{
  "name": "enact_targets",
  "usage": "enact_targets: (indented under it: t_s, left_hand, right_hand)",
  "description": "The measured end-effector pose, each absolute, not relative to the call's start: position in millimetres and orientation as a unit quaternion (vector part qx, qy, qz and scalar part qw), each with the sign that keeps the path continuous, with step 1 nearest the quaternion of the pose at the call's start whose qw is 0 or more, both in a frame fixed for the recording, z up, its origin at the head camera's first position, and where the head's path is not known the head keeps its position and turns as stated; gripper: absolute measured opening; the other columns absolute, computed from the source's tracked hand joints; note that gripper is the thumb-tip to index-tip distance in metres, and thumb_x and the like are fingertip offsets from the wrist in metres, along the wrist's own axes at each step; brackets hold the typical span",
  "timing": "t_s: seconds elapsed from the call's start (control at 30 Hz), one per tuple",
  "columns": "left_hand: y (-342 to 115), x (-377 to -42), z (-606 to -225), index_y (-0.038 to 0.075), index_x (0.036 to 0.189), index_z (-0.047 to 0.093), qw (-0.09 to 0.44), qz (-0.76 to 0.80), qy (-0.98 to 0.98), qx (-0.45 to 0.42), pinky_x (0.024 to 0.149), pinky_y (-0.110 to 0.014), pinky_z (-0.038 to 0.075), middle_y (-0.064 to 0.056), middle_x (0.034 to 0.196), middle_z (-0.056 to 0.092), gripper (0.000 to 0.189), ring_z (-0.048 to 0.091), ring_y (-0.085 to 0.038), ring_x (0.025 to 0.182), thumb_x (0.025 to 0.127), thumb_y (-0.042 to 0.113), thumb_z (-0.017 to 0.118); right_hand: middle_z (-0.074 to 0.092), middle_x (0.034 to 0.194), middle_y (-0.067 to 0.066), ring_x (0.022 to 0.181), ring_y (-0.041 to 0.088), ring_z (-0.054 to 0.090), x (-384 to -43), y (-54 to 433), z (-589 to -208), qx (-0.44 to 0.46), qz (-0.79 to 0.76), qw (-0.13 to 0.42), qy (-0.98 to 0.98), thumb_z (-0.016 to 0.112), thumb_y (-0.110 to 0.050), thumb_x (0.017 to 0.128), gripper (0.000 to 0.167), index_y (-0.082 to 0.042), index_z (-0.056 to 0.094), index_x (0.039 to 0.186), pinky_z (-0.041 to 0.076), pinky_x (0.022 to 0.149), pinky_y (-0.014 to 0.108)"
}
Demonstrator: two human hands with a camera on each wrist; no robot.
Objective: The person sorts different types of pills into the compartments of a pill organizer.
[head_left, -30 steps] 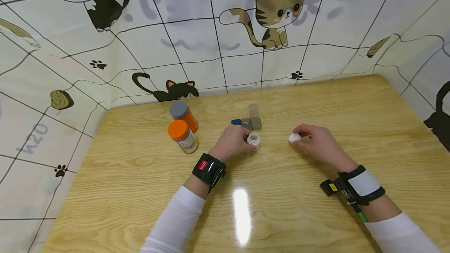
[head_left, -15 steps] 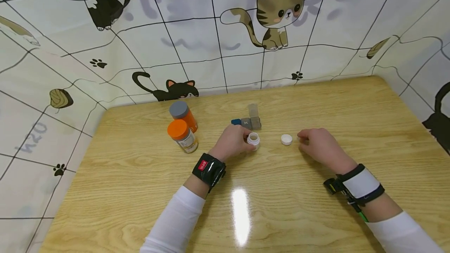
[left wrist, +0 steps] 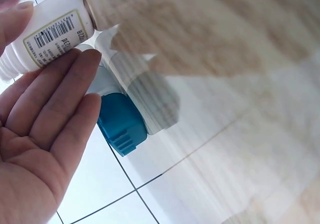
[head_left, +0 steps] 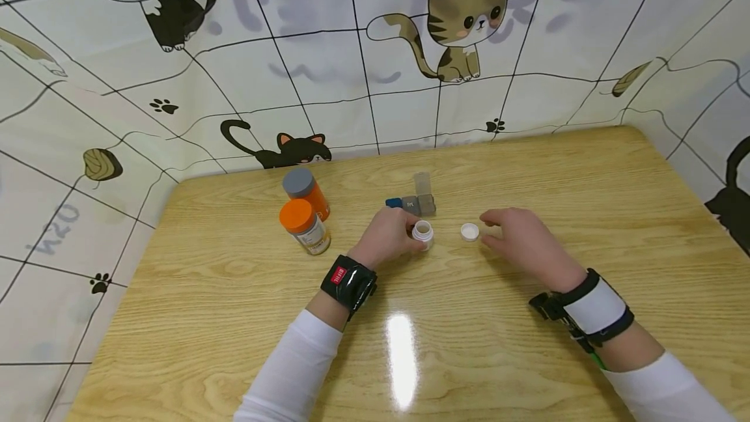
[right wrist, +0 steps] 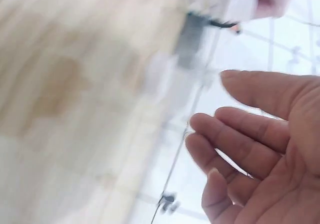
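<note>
My left hand (head_left: 388,238) grips a small white bottle (head_left: 423,234) between thumb and fingers. It stands upright on the table with its mouth uncovered; a barcode label on the bottle (left wrist: 57,29) shows in the left wrist view. To its right a white cap (head_left: 469,232) lies on the wood. Just right of that cap, my right hand (head_left: 524,239) holds nothing, its thumb and fingers apart. Behind the bottle sits a pill box (head_left: 411,204) with a blue end and one clear lid raised; its blue end (left wrist: 122,121) appears beside my left fingers.
Toward the left of the wooden table (head_left: 234,318) stand an orange bottle with a grey lid (head_left: 300,182) and a clear jar with an orange lid (head_left: 297,216). A cat-print cloth (head_left: 328,64) rises behind the table's far edge.
My right hand has let go of the white cap, which now lies on the table a little further left. That hand moved right, then slightly back left. The left hand stays on the bottle.
</note>
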State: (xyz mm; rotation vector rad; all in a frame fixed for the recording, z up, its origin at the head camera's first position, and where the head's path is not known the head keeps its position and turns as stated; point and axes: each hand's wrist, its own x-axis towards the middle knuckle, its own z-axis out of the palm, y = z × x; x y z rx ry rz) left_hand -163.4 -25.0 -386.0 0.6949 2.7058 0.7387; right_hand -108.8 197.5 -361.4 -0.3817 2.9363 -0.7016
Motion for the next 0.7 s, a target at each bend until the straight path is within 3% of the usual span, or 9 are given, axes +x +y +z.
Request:
enact_targets:
  t_s: [0.27, 0.43, 0.7]
  left_hand:
    - [-28.9, -162.1, -383.4, 0.012, 0.09, 0.073, 0.119, 0.247, 0.93, 0.245, 0.055, -0.015, 0.04, 0.005, 0.074, 0.068, 0.021, 0.052, -0.004, 0.062, 0.075, 0.027, 0.076]
    - [-32.8, -156.1, -364.2, 0.014, 0.088, 0.073, 0.107, 0.302, 0.915, 0.243, 0.056, -0.016, 0.042, 0.003, 0.079, 0.07, 0.017, 0.056, -0.005, 0.065, 0.077, 0.026, 0.074]
    - [-31.1, -147.5, -342.9, 0.017, 0.093, 0.073, 0.097, 0.348, 0.898, 0.251, 0.059, -0.015, 0.043, 0.006, 0.081, 0.072, 0.019, 0.06, -0.003, 0.073, 0.078, 0.03, 0.073]
  right_hand:
    - [0.063, 0.114, 0.022, 0.105, 0.037, 0.059, -117.7, 155.4, -359.6, -0.174, -0.306, 0.063, 0.934, 0.064, -0.012, 0.085, 0.039, 0.005, 0.057, 0.119, 0.049, 0.085, 0.047]
    - [0.061, 0.119, 0.018, 0.107, 0.035, 0.058, -120.4, 142.9, -367.9, -0.191, -0.36, 0.038, 0.912, 0.067, -0.01, 0.082, 0.042, 0.0, 0.055, 0.121, 0.049, 0.088, 0.047]
    - [0.063, 0.112, 0.015, 0.102, 0.028, 0.061, -117.1, 134.9, -374.3, -0.183, -0.412, -0.004, 0.893, 0.068, -0.01, 0.082, 0.039, -0.001, 0.054, 0.117, 0.05, 0.086, 0.044]
